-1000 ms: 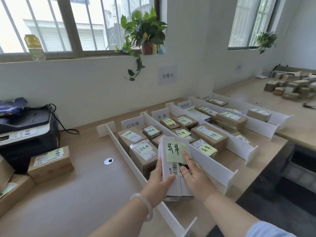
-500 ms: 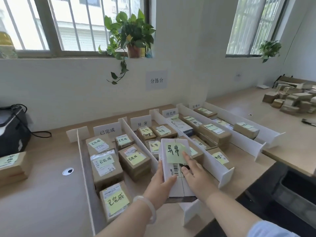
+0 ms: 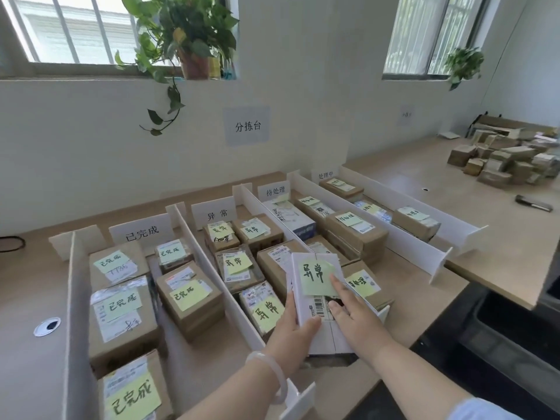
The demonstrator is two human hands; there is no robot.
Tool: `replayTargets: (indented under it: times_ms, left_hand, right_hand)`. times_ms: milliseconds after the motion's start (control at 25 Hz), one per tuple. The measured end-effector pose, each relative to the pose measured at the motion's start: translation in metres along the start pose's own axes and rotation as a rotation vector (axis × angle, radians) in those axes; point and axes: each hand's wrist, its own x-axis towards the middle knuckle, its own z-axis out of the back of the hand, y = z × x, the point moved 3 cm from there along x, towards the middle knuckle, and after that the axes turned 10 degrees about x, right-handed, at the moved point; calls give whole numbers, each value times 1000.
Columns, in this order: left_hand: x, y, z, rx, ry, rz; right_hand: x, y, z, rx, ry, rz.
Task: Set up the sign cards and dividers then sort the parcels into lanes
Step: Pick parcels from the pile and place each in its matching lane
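Pale wood runs along the white wall as one long desk (image 3: 33, 286), and a paper wall sign (image 3: 247, 126) hangs below the sill where a potted plant (image 3: 188, 34) trails its leaves. Directly under the wall sign stand the sign cards (image 3: 142, 233), and white dividers (image 3: 230, 301) cut the desk into lanes packed with brown parcels (image 3: 188, 301), each with a handwritten note on top.

Lower still beneath the wall sign, nearest me, a white parcel (image 3: 328, 341) is held above the near end of the divider between the second and third lanes. The left hand (image 3: 291, 328), a pale bracelet (image 3: 274, 374) on its wrist, grips the parcel's left edge, thumb curled over the top face. The right hand (image 3: 360, 325) lies flat on top with its fingers straight, one fingertip pressing the green sticky note (image 3: 315, 275).

Far right of the wall sign, a second table (image 3: 424, 165) carries a loose heap of boxes (image 3: 503, 162).
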Motion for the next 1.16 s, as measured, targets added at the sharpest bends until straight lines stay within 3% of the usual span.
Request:
replayTargets:
  times_ms: [360, 720, 1160]
  left_hand:
    - [74, 7, 10, -6, -72, 107]
    - [159, -12, 23, 0, -277, 191]
    - [202, 22, 37, 283, -353, 380]
  right_hand:
    - [89, -4, 1, -27, 129, -20]
    - [215, -5, 9, -44, 339, 71]
    - [282, -33, -27, -127, 497, 107]
